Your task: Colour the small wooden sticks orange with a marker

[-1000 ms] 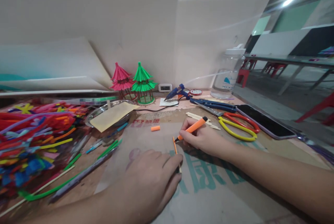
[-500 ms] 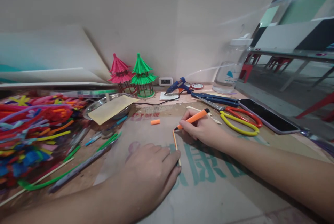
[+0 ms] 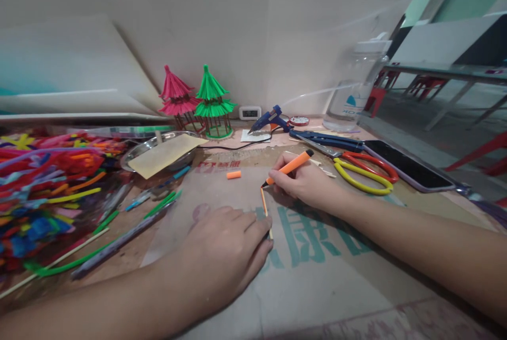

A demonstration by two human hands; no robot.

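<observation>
- Closest to us, the printed sheet [image 3: 309, 287] lies flat under the orange cap [image 3: 233, 175], maybe to keep ink off what is below.
- Our left hand [image 3: 229, 250] rests on the sheet, nearer to us than the cap. Its pointing finger and thumb are clamped on the near part of a thin wooden stick [image 3: 265, 204], we think so it can't slide.
- The stick lies flat, just right of the cap and nearer to us. Its far part is orange, its near part pale.
- Our right hand [image 3: 303, 179], to the right of the cap, is clamped on an orange felt-tip pen [image 3: 291, 164]. The pen leans, black tip down at the stick's far end, a handy slant for such a thin thing.
- Fuzzy pipe cleaners [image 3: 35, 187] are heaped well left of the cap, perhaps to leave our arms room.
- The scissors [image 3: 356, 187] and phone [image 3: 407, 167] lie well right of the cap, the scissors' handles toward us, maybe for easy grabbing.
- Behind the cap, a blue glue gun [image 3: 266, 119] has its nose over a white square [image 3: 253, 137], likely to catch drips.
- Farther back, left of the cap, stand a pink pagoda model [image 3: 176, 92] and a green pagoda model [image 3: 214, 92].
</observation>
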